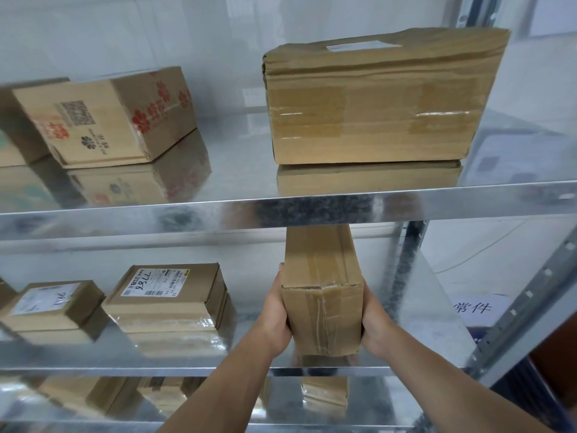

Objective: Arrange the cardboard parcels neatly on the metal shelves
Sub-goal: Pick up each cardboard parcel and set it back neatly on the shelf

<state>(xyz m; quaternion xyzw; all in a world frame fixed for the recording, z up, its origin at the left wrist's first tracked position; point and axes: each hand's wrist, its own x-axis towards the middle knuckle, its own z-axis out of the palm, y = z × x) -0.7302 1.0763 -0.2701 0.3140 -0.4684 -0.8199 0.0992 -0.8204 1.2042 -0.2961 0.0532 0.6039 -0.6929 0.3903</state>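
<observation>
A long taped cardboard parcel (323, 295) stands on the middle metal shelf (218, 371), its far end hidden under the upper shelf's front lip (281, 207). My left hand (276, 317) grips its left side and my right hand (374, 326) grips its right side. Left of it on the same shelf lie a flat parcel with a white label (167, 300) and a smaller labelled parcel (53, 304). On the upper shelf a wide plain parcel (377, 101) stands at the right and a parcel with red flower prints (109, 117) sits at the left.
The shelf's right upright post (527, 304) rises beside my right arm. A blue sign with white characters (474, 307) lies beyond the rack at the right. More parcels (324, 392) show on the lowest shelf. Another box edge (12, 132) is at the far left.
</observation>
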